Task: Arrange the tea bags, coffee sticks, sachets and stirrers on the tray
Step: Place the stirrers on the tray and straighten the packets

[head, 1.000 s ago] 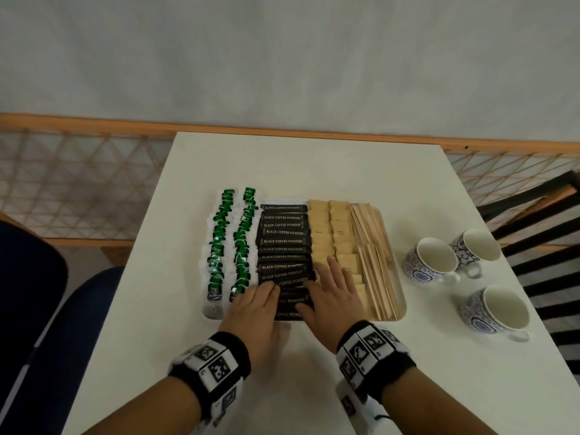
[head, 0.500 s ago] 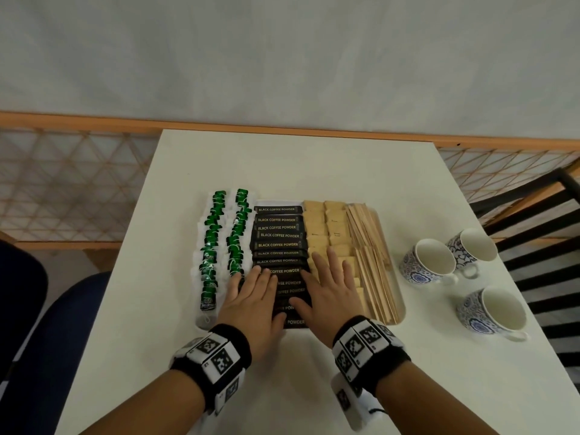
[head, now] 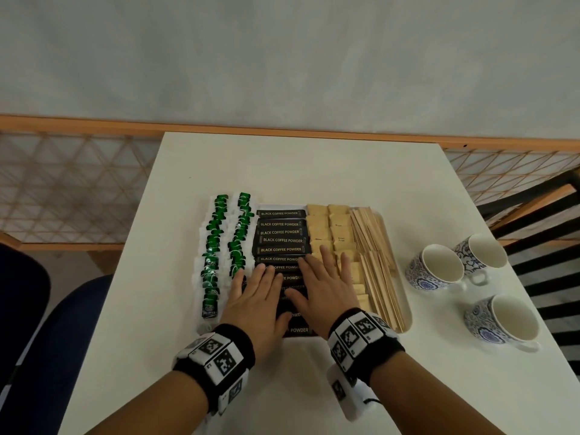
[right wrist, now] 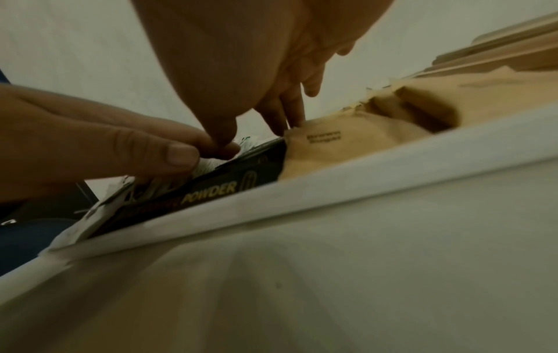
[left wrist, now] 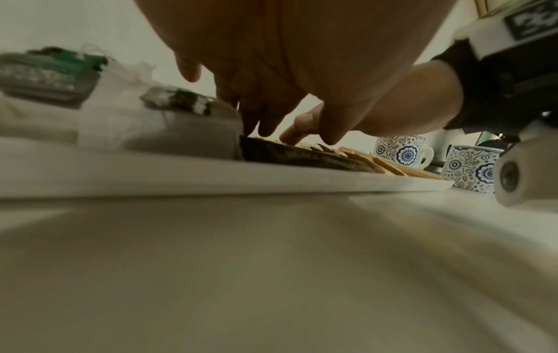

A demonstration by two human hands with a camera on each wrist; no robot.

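A white tray (head: pixel 406 312) on the table holds two columns of green tea bags (head: pixel 216 246), a column of black coffee sticks (head: pixel 282 240), tan sachets (head: pixel 329 224) and wooden stirrers (head: pixel 376 262). My left hand (head: pixel 260 296) lies flat with straight fingers on the near coffee sticks, beside the tea bags. My right hand (head: pixel 326 284) lies flat over the coffee sticks and the near sachets. In the right wrist view my fingertips (right wrist: pixel 294 119) touch a tan sachet (right wrist: pixel 347 143) next to a black coffee stick (right wrist: pixel 211 193). Both palms hide the sticks beneath them.
Three blue-patterned white cups (head: pixel 436 268) stand on the table right of the tray. A wooden rail with lattice (head: pixel 78 183) runs behind the table. A dark blue chair (head: pixel 62 324) sits at the left; a slatted chair (head: pixel 549 246) is at the right.
Both hands have slid forward along the column of coffee sticks, away from the tray's near edge, fingers staying flat.
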